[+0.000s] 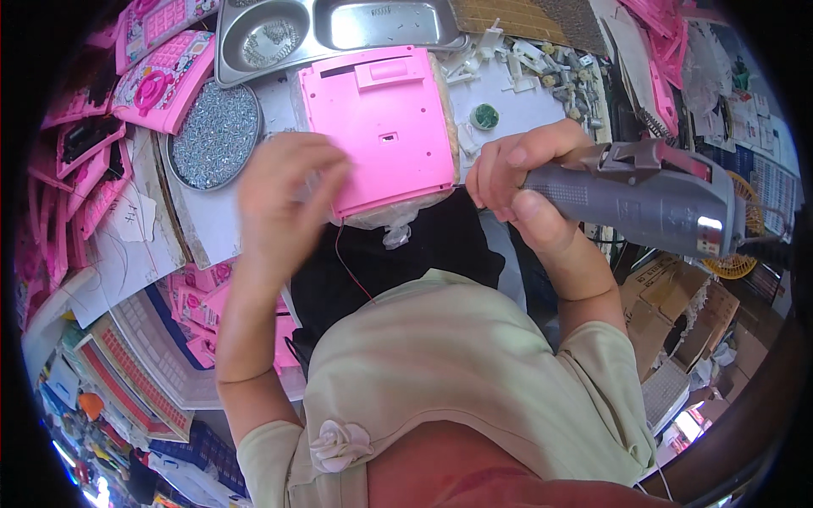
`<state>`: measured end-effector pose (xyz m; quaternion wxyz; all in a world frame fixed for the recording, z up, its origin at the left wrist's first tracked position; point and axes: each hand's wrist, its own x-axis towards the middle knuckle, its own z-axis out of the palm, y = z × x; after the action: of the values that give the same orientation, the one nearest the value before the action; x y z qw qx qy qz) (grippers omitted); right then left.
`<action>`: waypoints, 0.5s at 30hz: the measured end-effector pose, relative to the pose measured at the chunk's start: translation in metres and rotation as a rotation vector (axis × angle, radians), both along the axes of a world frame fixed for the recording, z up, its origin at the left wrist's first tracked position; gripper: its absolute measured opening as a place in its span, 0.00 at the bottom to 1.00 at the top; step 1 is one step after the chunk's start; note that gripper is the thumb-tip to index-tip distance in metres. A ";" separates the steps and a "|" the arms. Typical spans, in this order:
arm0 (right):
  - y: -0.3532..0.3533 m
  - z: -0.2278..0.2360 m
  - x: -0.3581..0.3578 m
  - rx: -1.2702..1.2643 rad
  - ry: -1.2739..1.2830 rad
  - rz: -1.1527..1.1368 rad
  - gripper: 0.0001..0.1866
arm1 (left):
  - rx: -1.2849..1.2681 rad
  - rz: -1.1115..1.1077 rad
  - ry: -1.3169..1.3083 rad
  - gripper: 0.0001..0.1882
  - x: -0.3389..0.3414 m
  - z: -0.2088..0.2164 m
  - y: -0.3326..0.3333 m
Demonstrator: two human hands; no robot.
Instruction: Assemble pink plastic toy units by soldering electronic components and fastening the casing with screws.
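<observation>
A pink plastic toy housing point(381, 127) lies back side up on a padded block in front of me. My left hand point(284, 199) rests at its lower left corner, fingers bent and blurred; I cannot tell whether it pinches something small. My right hand point(517, 182) is closed around the grey electric screwdriver point(644, 199), which lies almost level with its tip hidden behind my fingers at the housing's right edge. A thin red wire point(343, 258) hangs from under the housing.
A round tray of small screws point(216, 135) sits left of the housing. Metal compartment trays point(339, 25) stand behind it. More pink toy parts point(161, 72) are stacked at the left, small white and green parts point(508, 76) at the right, and cardboard boxes point(669, 313) lower right.
</observation>
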<state>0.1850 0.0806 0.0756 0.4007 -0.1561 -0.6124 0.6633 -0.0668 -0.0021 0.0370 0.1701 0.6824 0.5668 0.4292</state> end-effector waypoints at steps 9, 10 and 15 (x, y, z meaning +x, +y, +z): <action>0.001 -0.011 -0.007 0.186 0.028 0.093 0.10 | 0.063 -0.229 0.156 0.09 0.032 -0.022 0.021; 0.003 -0.012 -0.008 0.228 0.043 0.108 0.09 | 0.065 -0.231 0.162 0.09 0.032 -0.022 0.020; 0.025 -0.009 -0.012 0.199 0.048 0.283 0.10 | 0.047 -0.237 0.156 0.09 0.032 -0.023 0.022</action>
<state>0.1727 0.1057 0.0663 0.3316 -0.0120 -0.6811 0.6527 -0.0349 0.0196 0.0143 0.1588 0.7796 0.4834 0.3650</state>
